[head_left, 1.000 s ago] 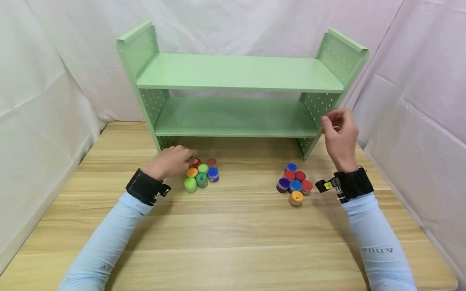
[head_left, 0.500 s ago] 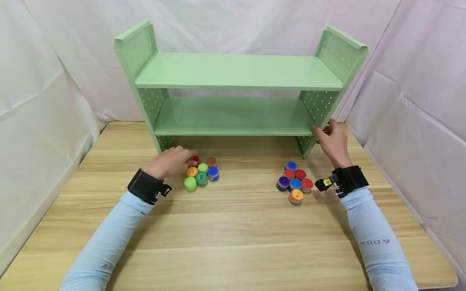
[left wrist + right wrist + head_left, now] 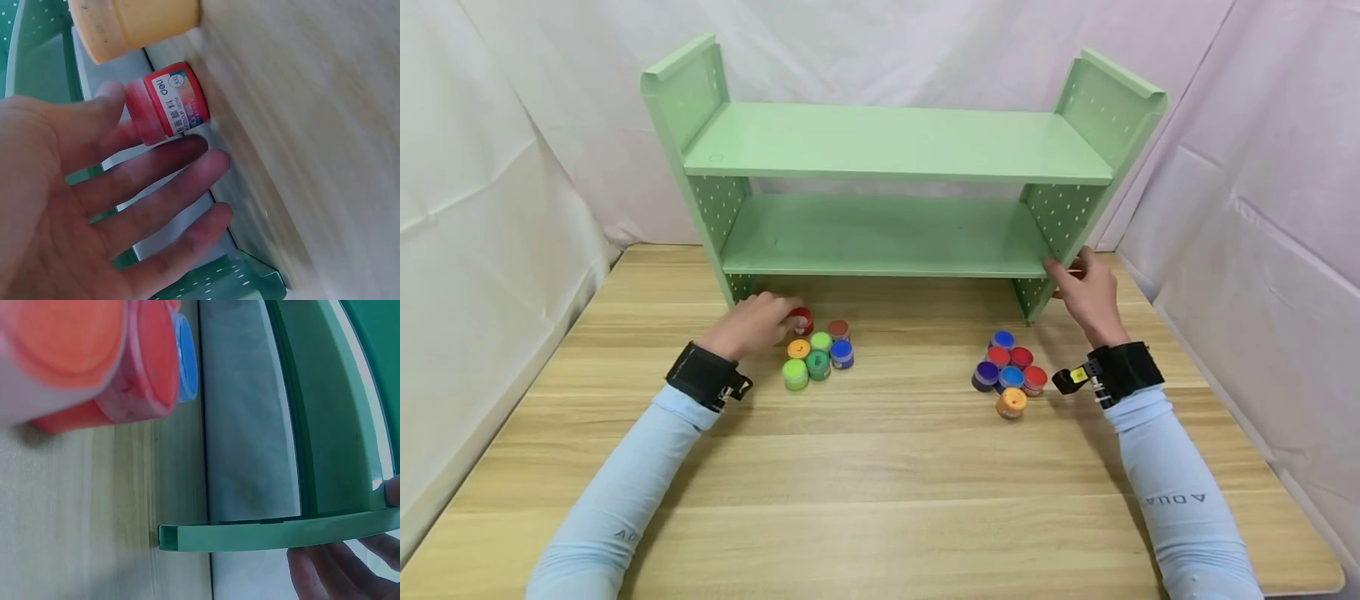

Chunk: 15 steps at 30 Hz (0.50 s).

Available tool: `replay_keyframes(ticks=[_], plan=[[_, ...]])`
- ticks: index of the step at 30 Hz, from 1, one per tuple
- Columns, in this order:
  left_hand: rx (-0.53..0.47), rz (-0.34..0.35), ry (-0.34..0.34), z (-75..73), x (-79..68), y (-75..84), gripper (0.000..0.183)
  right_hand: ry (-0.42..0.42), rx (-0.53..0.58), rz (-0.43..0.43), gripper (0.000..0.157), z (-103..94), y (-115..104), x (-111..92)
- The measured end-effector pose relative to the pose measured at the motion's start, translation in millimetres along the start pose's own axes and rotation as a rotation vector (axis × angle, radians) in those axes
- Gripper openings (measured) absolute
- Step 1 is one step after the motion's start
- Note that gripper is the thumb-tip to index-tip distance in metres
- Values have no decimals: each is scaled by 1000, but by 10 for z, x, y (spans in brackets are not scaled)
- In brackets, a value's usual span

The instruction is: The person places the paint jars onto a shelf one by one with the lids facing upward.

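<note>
A: Wood table (image 3: 880, 467), white cloth (image 3: 887, 50) behind, green shelf (image 3: 880, 146) at 12 o'clock. Hands?

B: Left hand (image 3: 754, 323) pinches a red jar (image 3: 803, 322), thumb and index, at the left cluster's 11 o'clock. Right hand (image 3: 1088, 300) grips the shelf's right side panel (image 3: 1062, 208), thumb inside, fingers outside, about 1 o'clock from the right cluster.

A: Left risk?

B: Orange jar (image 3: 798, 349) at the red one's 6 o'clock, brown jar (image 3: 838, 330) near 4. Sideways drag could knock either. Two-digit pinch could slip. Can't tell if the red base is off the wood.

A: Right?

B: Hard tug could skid the shelf, maybe into jars.
</note>
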State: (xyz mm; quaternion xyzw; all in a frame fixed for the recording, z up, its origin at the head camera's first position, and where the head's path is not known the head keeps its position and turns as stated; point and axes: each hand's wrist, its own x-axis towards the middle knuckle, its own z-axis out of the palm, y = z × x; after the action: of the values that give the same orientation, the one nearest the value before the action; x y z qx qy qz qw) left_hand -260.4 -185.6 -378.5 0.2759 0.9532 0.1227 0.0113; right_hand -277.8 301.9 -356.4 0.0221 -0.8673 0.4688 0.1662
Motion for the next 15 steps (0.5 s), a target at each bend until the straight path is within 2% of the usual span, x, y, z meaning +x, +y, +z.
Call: replay_keyframes(ticks=[7, 15], plan=[[-54, 37, -10, 27, 18, -62, 40, -3, 16, -11, 60, -3, 23, 5], [-68, 47, 38, 60, 4, -121, 34, -15, 15, -13, 59, 37, 17, -4]])
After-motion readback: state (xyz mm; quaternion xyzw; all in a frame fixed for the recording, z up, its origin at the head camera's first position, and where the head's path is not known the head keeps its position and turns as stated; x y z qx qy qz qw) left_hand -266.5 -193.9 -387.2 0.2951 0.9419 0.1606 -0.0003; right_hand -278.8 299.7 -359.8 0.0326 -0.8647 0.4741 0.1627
